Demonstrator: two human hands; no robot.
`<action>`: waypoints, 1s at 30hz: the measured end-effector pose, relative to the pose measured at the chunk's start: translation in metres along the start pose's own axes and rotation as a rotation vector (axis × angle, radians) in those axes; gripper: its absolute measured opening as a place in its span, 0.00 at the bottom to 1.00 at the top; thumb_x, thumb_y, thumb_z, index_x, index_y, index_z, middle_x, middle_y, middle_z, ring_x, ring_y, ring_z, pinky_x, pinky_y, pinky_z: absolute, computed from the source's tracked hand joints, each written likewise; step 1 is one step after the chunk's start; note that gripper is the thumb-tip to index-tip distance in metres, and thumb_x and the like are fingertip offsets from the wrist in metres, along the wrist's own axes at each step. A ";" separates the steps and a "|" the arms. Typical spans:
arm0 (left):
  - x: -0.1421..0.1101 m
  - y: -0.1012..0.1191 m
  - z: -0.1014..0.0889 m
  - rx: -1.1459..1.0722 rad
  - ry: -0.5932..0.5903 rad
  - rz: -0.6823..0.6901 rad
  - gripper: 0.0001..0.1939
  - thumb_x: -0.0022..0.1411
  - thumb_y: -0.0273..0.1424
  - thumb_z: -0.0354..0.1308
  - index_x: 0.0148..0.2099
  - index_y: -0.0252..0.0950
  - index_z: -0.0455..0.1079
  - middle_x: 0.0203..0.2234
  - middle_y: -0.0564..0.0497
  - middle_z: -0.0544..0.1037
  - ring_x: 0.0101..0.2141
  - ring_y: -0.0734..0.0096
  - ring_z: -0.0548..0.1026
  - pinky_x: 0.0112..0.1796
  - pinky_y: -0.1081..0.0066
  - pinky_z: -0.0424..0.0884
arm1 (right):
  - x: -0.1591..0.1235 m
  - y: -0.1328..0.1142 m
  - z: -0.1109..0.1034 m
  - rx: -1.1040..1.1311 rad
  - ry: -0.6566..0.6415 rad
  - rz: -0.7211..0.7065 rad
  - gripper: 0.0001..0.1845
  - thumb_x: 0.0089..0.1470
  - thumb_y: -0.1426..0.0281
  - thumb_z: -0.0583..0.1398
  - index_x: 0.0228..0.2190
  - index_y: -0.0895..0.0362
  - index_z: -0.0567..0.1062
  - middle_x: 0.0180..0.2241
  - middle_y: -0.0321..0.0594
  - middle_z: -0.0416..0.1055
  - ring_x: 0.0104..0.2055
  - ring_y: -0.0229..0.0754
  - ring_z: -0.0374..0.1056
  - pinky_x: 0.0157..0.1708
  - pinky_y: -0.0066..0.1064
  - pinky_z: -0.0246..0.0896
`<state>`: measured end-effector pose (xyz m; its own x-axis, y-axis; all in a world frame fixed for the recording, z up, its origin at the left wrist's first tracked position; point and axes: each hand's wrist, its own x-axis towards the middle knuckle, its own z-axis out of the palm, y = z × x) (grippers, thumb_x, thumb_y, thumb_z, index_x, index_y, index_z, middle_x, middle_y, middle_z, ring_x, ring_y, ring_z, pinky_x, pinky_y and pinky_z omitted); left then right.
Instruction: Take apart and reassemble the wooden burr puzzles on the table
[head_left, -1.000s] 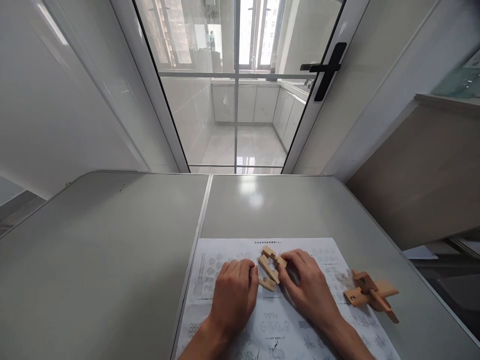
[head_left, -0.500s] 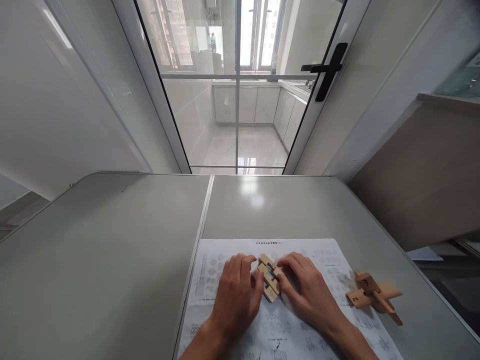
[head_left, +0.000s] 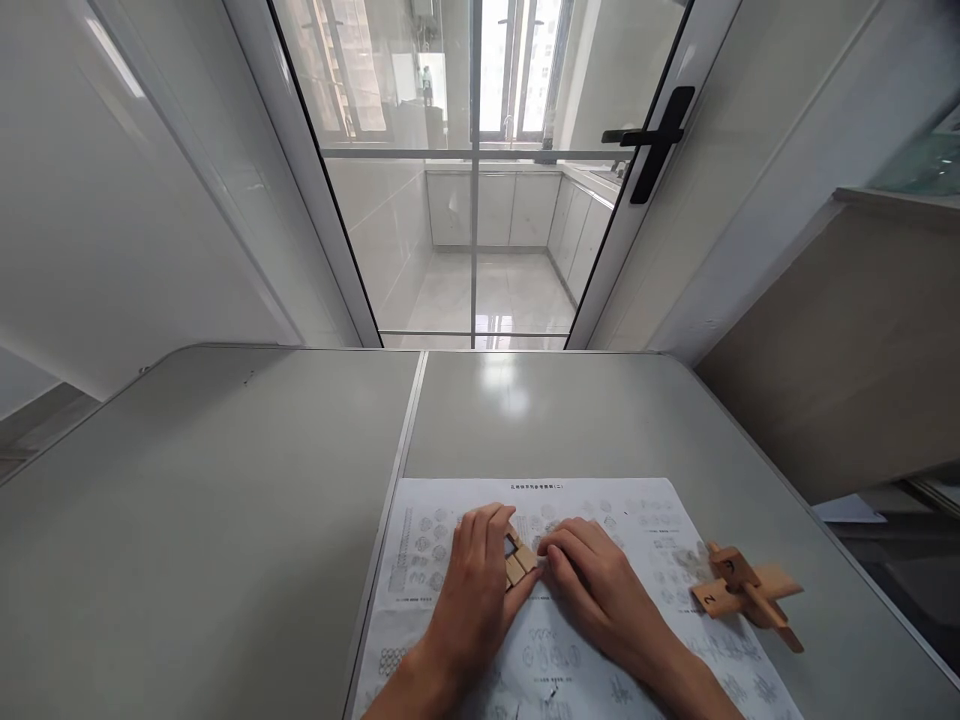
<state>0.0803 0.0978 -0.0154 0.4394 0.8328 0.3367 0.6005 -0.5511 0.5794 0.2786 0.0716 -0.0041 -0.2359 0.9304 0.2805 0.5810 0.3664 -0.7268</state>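
My left hand (head_left: 477,570) is closed around a small wooden interlocking puzzle (head_left: 520,566) made of pale bars. Its fingers lie over the far side and its thumb presses the near edge, so much of the puzzle is hidden. Just right of it, my right hand (head_left: 592,575) has its fingers curled, with thumb and forefinger close together by the puzzle's right corner. Whether anything sits in that pinch is hidden. Both hands rest over a printed sheet (head_left: 551,655) of small line drawings.
A second wooden puzzle (head_left: 746,592), cross-shaped with numbered bars, lies at the sheet's right edge. The grey table (head_left: 225,520) has a pale seam (head_left: 411,415) left of the sheet. Beyond its far edge stands a glass door with a black handle (head_left: 660,145).
The pale puzzle has shifted left and turned, more of it now covered by my left hand. My right hand has drawn its fingers in and no longer visibly grips the puzzle's right side.
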 end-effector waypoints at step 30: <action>0.023 -0.044 -0.050 0.432 0.277 -0.151 0.18 0.73 0.33 0.57 0.62 0.36 0.65 0.62 0.33 0.68 0.64 0.40 0.66 0.60 0.41 0.66 | -0.001 -0.001 -0.004 -0.028 -0.005 0.009 0.11 0.74 0.70 0.53 0.37 0.52 0.72 0.37 0.41 0.75 0.39 0.47 0.70 0.41 0.42 0.67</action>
<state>0.0304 0.1442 0.0042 0.1689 0.8549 0.4905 0.8894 -0.3467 0.2980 0.2811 0.0703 -0.0015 -0.2349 0.9336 0.2706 0.6049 0.3583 -0.7111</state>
